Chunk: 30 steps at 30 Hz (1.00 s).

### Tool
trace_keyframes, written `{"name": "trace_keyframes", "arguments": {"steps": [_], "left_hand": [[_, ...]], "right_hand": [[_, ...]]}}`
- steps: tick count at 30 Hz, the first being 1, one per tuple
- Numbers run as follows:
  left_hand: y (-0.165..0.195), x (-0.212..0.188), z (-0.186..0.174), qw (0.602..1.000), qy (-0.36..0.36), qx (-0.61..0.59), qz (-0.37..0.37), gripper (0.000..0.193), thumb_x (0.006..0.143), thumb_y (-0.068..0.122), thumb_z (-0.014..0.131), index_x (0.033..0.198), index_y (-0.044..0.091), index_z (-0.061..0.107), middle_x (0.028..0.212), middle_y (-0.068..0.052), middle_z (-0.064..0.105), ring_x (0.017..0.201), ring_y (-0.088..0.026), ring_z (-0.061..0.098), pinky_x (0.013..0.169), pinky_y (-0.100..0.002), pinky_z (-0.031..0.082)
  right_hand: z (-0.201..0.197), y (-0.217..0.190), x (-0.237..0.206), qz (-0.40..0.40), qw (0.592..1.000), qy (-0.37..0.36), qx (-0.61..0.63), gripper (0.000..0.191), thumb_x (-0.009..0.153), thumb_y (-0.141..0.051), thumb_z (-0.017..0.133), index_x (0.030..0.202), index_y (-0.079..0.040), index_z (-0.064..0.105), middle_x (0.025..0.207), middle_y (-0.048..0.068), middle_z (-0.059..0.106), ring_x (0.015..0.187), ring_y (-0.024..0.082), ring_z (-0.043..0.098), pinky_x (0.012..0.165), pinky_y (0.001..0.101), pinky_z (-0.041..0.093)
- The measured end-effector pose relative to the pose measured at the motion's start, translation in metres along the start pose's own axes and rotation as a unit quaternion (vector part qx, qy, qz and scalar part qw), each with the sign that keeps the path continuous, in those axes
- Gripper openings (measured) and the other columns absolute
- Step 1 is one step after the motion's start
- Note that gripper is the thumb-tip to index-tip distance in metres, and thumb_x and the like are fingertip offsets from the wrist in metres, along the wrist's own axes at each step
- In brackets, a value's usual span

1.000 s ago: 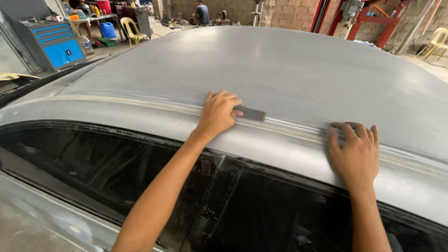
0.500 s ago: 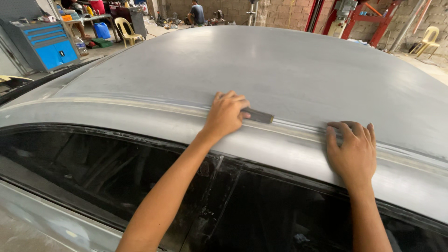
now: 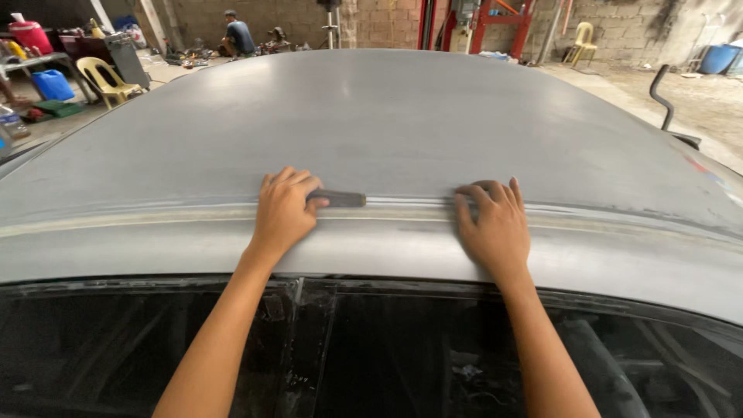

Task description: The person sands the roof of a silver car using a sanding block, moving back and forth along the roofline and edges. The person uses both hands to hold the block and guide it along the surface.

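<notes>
Here, the left hand (image 3: 282, 210) gripped a small grey sanding block (image 3: 338, 199) on the car roof's drip seam (image 3: 410, 205), while just right of that grip the right hand (image 3: 495, 228) lay open and flat, steadying the sanding pass.

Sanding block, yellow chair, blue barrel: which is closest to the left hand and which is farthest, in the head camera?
1. Sanding block: under the left hand's fingertips, on the roof seam.
2. Yellow chair: far left, on the floor beyond the roof.
3. Blue barrel: far right corner, across the whole roof.
</notes>
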<state>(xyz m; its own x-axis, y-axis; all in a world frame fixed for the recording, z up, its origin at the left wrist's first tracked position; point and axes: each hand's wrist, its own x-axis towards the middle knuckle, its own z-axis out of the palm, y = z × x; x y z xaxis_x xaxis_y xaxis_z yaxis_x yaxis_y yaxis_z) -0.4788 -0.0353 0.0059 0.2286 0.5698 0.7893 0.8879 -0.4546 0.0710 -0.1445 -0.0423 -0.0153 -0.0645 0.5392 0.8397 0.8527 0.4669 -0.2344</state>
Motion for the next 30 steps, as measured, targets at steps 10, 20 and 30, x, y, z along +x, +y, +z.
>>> {"name": "trace_keyframes", "arguments": {"steps": [10, 20, 30], "left_hand": [[-0.009, 0.002, -0.004, 1.0, 0.005, 0.0, -0.003, 0.019, 0.079, 0.018, 0.08, 0.091, 0.004, 0.076, 0.093, -0.008, 0.071, 0.101, -0.032, 0.062, 0.093, -0.054, 0.043], [0.008, 0.007, -0.004, 0.999, -0.021, 0.032, 0.003, 0.01, 0.081, 0.014, 0.077, 0.086, 0.006, 0.075, 0.09, -0.005, 0.072, 0.1, -0.028, 0.063, 0.094, -0.053, 0.043], [0.0, 0.001, 0.006, 0.999, -0.01, 0.037, -0.025, 0.01, 0.085, 0.014, 0.075, 0.09, 0.006, 0.076, 0.092, -0.004, 0.073, 0.099, -0.025, 0.064, 0.098, -0.056, 0.041]], "right_hand": [[0.005, -0.004, -0.004, -0.029, 0.999, 0.006, -0.015, 0.026, 0.104, -0.03, 0.062, 0.108, -0.01, 0.077, 0.115, 0.014, 0.071, 0.116, 0.036, 0.063, 0.125, 0.0544, 0.032], [0.013, 0.003, -0.009, -0.022, 1.0, 0.003, -0.02, 0.027, 0.107, -0.032, 0.06, 0.111, -0.011, 0.077, 0.12, 0.011, 0.072, 0.118, 0.033, 0.064, 0.129, 0.0513, 0.031], [0.013, 0.003, -0.01, -0.024, 0.999, 0.003, -0.021, 0.027, 0.109, -0.03, 0.06, 0.112, -0.01, 0.077, 0.119, 0.011, 0.073, 0.117, 0.033, 0.065, 0.13, 0.052, 0.031]]}}
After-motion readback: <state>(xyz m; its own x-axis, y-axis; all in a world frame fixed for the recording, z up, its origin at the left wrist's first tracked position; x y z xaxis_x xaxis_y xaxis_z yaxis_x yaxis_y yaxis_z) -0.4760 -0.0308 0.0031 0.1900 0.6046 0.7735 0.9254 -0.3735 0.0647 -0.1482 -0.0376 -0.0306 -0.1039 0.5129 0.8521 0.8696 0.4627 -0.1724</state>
